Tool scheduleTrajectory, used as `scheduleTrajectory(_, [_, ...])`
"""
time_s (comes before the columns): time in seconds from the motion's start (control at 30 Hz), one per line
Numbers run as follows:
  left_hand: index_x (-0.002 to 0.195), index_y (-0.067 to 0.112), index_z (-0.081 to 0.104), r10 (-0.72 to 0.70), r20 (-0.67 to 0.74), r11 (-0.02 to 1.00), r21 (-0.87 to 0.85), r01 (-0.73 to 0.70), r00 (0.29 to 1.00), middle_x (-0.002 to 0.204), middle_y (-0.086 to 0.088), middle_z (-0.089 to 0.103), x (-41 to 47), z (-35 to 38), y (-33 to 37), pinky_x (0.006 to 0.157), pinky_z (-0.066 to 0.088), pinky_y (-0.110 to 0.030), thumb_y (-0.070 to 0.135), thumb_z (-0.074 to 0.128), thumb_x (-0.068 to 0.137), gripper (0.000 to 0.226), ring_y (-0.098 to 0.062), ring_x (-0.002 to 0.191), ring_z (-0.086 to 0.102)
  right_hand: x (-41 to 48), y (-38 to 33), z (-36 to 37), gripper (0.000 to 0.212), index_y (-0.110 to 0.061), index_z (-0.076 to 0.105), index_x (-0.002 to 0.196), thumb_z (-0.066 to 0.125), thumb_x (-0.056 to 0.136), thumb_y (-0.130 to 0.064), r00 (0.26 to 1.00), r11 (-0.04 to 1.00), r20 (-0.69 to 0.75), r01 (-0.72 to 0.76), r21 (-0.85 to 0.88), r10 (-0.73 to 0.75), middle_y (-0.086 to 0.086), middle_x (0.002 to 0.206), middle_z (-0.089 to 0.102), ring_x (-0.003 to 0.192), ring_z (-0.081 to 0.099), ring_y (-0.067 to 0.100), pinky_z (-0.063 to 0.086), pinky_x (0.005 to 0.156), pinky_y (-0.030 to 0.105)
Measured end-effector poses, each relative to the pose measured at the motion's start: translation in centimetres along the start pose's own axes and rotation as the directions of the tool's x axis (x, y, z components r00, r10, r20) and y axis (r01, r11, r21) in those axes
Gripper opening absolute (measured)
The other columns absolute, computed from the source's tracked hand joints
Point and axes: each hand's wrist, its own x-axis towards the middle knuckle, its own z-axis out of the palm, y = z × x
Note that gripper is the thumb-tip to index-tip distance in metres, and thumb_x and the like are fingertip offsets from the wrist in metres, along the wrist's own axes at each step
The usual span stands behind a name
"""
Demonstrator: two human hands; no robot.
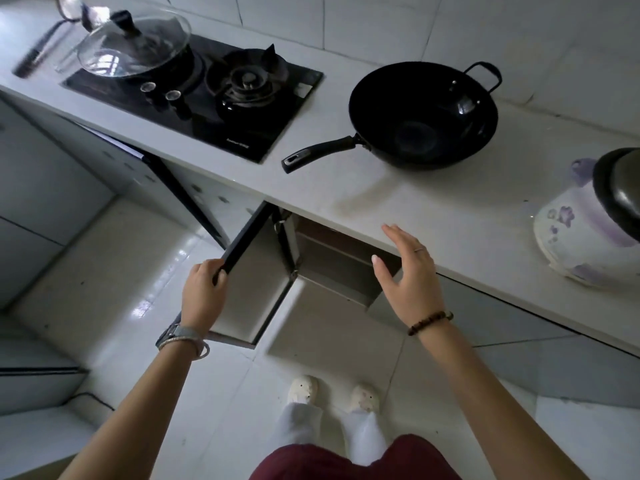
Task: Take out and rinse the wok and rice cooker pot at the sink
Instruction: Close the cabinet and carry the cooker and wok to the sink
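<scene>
The black wok (424, 114) sits on the white countertop (398, 209), its long handle pointing towards me and to the left. At the right edge stands a white rice cooker (575, 240) with purple flowers, a dark pot or lid (620, 192) tilted at its top. My left hand (204, 292) grips the top edge of the open cabinet door (256, 268) below the counter. My right hand (408, 271) hovers with straight fingers in front of the open cabinet, just under the counter's edge, holding nothing.
A black gas hob (207, 98) lies at the left of the counter, with a glass lid (135, 45) on a pot over its left burner. The cabinet's inside (332, 265) looks dark. My feet stand on the glossy tiled floor (121, 271) below.
</scene>
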Motion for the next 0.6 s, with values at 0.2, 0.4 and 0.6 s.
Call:
scheduleTrajectory(0.2, [0.118, 0.007, 0.064, -0.067, 0.086, 0.998, 0.018, 0.065, 0.994, 0.121, -0.015, 0.061, 3.1, -2.6, -6.4, 0.094, 0.041, -0.034, 0.011, 0.051, 0.094, 0.028, -0.028, 0.107, 0.059, 1.5, -5.8, 5.2, 0.048, -0.018, 0.047, 0.138, 0.058, 0.092, -0.028, 0.999, 0.999, 0.013, 0.036, -0.015, -0.036, 0.001, 0.141, 0.05, 0.135, 0.04, 0.013, 0.035, 0.112, 0.037])
scheduleTrajectory(0.4, [0.103, 0.013, 0.069, -0.136, 0.357, 0.99, 0.091, 0.111, 0.924, 0.103, -0.015, 0.065, 5.2, -3.2, -9.3, 0.085, 0.039, -0.03, 0.019, 0.046, 0.092, 0.026, -0.031, 0.099, 0.057, 2.3, -10.2, 9.3, 0.05, -0.019, 0.046, 0.14, 0.058, 0.092, -0.028, 0.999, 0.999, 0.025, 0.046, 0.001, -0.046, 0.001, 0.143, 0.047, 0.136, 0.038, 0.012, 0.034, 0.112, 0.036])
scheduleTrajectory(0.6, [0.113, 0.009, 0.07, -0.163, 0.461, 0.987, 0.086, 0.138, 0.872, 0.122, -0.009, 0.065, 6.1, -3.1, -9.7, 0.093, 0.04, -0.026, 0.005, 0.044, 0.094, 0.032, -0.027, 0.111, 0.057, 2.7, -11.5, 10.7, 0.05, -0.02, 0.046, 0.14, 0.058, 0.092, -0.029, 0.998, 0.999, 0.04, 0.05, -0.015, -0.049, -0.001, 0.144, 0.046, 0.136, 0.037, 0.01, 0.032, 0.113, 0.033])
